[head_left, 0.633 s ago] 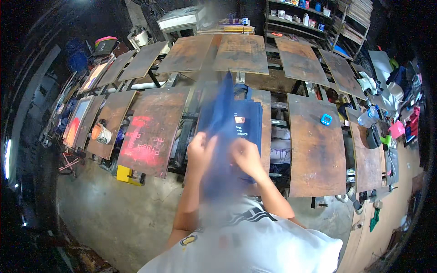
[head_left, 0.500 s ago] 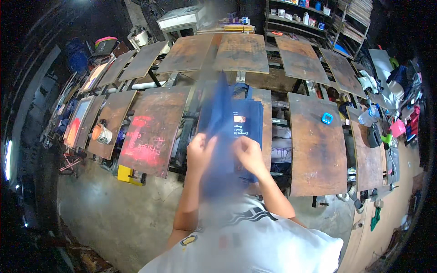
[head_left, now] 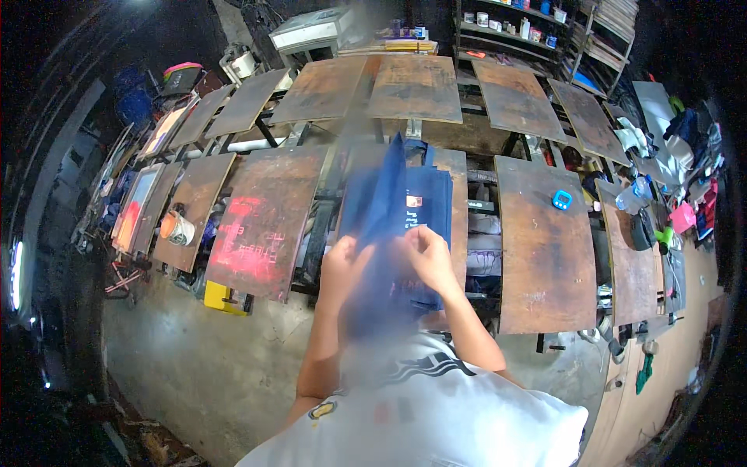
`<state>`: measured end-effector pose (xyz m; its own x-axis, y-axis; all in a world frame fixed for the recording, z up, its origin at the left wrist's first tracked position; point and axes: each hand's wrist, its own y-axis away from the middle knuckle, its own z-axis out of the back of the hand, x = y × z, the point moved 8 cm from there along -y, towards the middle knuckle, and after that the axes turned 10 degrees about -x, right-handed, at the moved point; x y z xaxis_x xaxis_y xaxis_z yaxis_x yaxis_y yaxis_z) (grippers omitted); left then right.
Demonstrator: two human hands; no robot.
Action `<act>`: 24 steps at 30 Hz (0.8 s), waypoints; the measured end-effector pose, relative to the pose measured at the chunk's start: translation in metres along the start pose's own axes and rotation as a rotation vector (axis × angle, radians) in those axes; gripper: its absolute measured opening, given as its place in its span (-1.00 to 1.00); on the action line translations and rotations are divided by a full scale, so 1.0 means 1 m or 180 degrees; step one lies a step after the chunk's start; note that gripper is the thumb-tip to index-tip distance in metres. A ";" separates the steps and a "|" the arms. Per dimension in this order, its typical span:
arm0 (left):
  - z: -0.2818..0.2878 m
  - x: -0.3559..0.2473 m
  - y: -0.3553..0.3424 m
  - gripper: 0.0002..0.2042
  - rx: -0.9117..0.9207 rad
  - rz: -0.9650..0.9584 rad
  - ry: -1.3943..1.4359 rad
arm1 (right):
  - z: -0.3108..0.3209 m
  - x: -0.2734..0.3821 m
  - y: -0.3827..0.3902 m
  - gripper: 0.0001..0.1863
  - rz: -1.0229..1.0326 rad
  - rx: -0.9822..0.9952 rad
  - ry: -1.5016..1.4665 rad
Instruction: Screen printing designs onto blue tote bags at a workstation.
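A dark blue fabric bag (head_left: 385, 206) is raised edge-on in front of me, its upper corner pointing away. My left hand (head_left: 339, 265) is closed on its near left side, the thumb toward the cloth. On the other side, my right hand (head_left: 430, 258) pinches with bent fingers at the bag's near right part. A smear down the middle of the picture hides part of the cloth and the fingertips. Just beyond my right hand, another blue bag (head_left: 437, 194) with a small printed patch and a loop handle lies flat on a brown board (head_left: 459, 167).
Stained boards stand in two rows, one with pink paint (head_left: 253, 233). A blue timer (head_left: 562, 200) lies on the right board (head_left: 545, 265). Leftward sits a paint-smeared bucket (head_left: 179, 227). Shelves (head_left: 510, 35) with jars are at the back; gaps with metal bars separate the boards.
The raised bag's upper edge has swung to the right and a little nearer. My right hand has risen slightly; my left hand stays about where it was.
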<state>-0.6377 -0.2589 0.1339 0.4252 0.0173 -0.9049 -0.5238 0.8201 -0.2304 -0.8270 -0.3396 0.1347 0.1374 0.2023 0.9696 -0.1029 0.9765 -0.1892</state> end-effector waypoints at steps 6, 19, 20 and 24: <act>-0.009 0.006 0.012 -0.73 0.0565 0.0044 -0.0429 | -0.014 -0.016 0.001 -0.67 -0.0097 0.0330 0.0039; 0.011 -0.008 -0.007 -0.78 -0.0097 -0.0083 -0.0098 | -0.041 0.014 0.030 -0.73 0.0266 0.1626 0.0429; 0.011 -0.010 -0.005 -0.77 -0.0060 -0.0136 -0.0239 | -0.040 0.015 0.030 -0.74 0.0232 0.1619 0.0400; 0.003 -0.011 0.005 -0.73 0.0158 -0.0192 -0.0523 | -0.030 0.009 0.036 -0.77 0.0109 0.1486 0.0275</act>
<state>-0.6429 -0.2531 0.1435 0.5716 0.0571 -0.8185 -0.4585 0.8496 -0.2608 -0.8000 -0.3002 0.1322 0.2057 0.2586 0.9438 -0.5379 0.8356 -0.1117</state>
